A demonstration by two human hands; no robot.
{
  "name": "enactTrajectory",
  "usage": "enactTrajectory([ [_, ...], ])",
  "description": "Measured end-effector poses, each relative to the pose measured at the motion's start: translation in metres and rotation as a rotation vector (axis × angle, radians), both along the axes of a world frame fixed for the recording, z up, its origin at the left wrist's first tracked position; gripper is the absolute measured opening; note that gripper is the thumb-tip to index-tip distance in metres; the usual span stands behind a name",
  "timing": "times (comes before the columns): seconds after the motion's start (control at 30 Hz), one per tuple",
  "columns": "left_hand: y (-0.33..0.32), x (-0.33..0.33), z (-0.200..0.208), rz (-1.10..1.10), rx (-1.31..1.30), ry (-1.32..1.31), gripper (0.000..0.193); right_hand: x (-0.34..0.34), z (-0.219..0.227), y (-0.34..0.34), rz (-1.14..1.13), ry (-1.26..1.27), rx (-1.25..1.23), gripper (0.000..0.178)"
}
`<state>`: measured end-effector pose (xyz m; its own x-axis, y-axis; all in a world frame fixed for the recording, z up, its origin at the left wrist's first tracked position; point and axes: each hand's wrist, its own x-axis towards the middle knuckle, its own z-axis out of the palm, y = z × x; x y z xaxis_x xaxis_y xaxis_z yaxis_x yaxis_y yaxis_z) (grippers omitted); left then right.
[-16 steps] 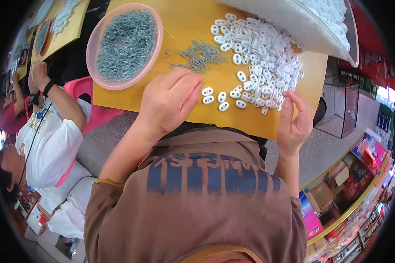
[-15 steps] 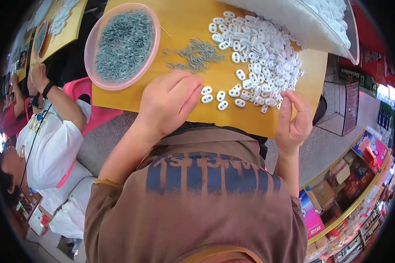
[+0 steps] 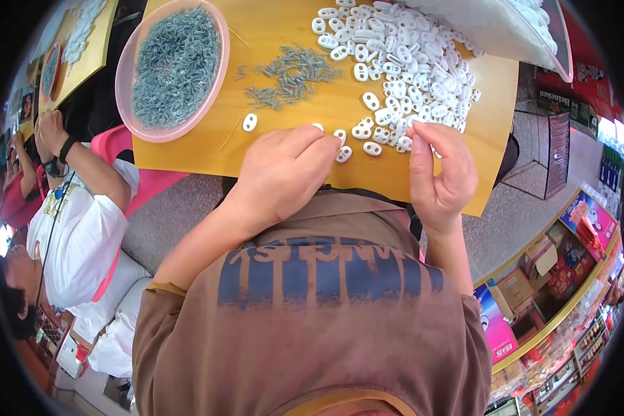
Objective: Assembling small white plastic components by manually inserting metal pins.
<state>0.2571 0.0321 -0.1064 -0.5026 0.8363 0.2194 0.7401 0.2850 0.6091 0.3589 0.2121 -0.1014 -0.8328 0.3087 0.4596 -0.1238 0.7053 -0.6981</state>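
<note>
On the yellow table lies a heap of white oval plastic pieces with two holes [image 3: 402,76], with a few strays along its near side. My left hand [image 3: 288,173] is closed, its fingertips beside the strays [image 3: 343,154]; what they hold, if anything, is hidden. At the heap's near edge my right hand [image 3: 442,177] pinches a white piece [image 3: 410,132] between thumb and forefinger. One separate white piece [image 3: 249,122] rests left of my left hand. Beyond it are scattered small grey metal screws [image 3: 295,75].
A pink bowl [image 3: 123,104] full of the same screws stands at the left. A large white bag [image 3: 464,31] of white pieces leans over the far right. Another person [image 3: 76,222] sits to my left on a pink chair. Open boxes [image 3: 520,291] stand at the lower right.
My left hand has moved right toward the stray pieces, and a single white piece now shows to its left. My right hand has moved left to the heap's near edge.
</note>
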Motion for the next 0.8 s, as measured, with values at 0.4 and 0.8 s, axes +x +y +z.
enactTrajectory([
  [0.4, 0.034, -0.011, -0.002, -0.051, -0.080, 0.061, 0.011, 0.022, -0.007, 0.010, -0.198, -0.020, -0.142, 0.012],
  [0.8, 0.062, -0.002, 0.009, -0.034, -0.292, 0.092, 0.008, 0.030, -0.014, 0.012, -0.197, -0.006, -0.133, 0.012],
])
